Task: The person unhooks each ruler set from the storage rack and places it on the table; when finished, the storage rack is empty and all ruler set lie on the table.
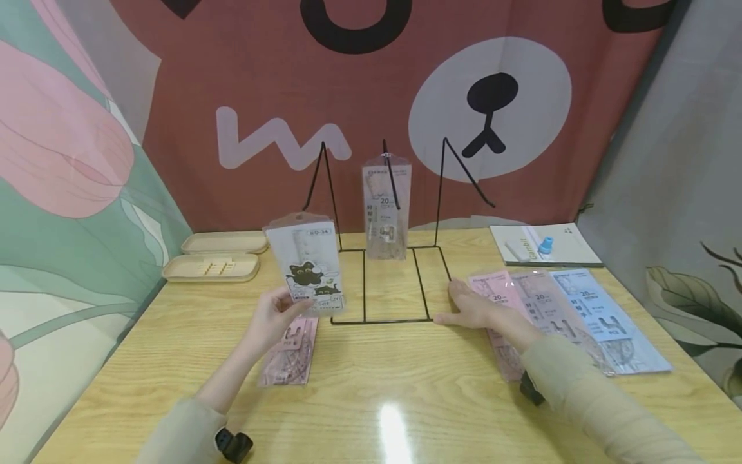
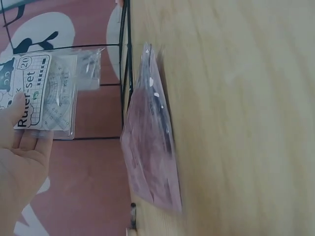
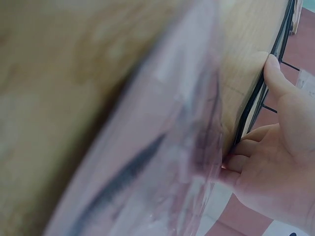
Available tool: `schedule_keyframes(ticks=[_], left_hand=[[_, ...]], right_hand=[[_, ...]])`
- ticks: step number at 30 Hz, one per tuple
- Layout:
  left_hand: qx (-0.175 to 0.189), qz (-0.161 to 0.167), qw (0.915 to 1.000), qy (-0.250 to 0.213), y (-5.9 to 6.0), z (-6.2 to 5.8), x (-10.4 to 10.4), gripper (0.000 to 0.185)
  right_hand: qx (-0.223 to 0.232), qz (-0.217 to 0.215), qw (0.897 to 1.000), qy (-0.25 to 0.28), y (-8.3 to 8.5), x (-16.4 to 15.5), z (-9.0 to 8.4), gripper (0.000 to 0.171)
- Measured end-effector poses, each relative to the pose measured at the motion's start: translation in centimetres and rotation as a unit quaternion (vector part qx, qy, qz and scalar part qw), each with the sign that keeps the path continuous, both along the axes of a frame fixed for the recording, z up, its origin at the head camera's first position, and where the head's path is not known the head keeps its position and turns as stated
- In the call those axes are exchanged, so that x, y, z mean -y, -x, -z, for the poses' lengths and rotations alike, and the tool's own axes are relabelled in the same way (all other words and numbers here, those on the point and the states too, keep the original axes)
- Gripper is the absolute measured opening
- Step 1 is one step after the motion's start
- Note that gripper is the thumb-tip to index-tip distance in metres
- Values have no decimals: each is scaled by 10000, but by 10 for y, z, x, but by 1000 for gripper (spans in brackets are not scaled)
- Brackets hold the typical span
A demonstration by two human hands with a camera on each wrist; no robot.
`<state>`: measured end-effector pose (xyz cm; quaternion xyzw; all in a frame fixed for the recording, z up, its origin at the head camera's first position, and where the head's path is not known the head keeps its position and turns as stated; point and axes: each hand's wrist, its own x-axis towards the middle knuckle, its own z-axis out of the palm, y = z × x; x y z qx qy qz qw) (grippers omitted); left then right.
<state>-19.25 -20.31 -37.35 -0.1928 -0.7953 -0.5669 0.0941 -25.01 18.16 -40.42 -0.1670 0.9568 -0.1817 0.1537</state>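
My left hand (image 1: 277, 314) pinches the lower edge of a ruler-set packet (image 1: 305, 258), a clear sleeve with a black-cat card, thumb in front. It is held up before the left side of a black wire display rack (image 1: 364, 290). At the rack's front right base corner, my right hand (image 1: 472, 307) grips the wire, thumb on the front bar and fingers curled by the side bar. From the rack's middle hook hangs a pale pink packet (image 1: 386, 212). Below my left hand, a pink packet (image 2: 150, 142) lies on the table.
Under and beside my right forearm lie a pink packet (image 1: 500, 351), a mauve packet (image 1: 542, 299) and a blue packet (image 1: 597, 309). Behind them, a white notebook (image 1: 570, 248) bears a small blue item (image 1: 545, 245). A beige open case (image 1: 174, 269) stands back left.
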Motion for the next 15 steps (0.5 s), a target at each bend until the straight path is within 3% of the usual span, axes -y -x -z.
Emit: schedule_keyframes(ticks=[5, 9, 15], left_hand=[[164, -486, 9986, 126, -13, -4, 16, 25], [311, -947, 9950, -28, -23, -10, 42, 29], [1055, -1317, 9847, 444, -32, -19, 89, 45]], right_hand=[[-8, -50, 10000, 17, 0, -2, 0, 103], [-12, -59, 10000, 15, 1, -1, -1, 103], [26, -24, 10000, -9, 1, -1, 0, 103]])
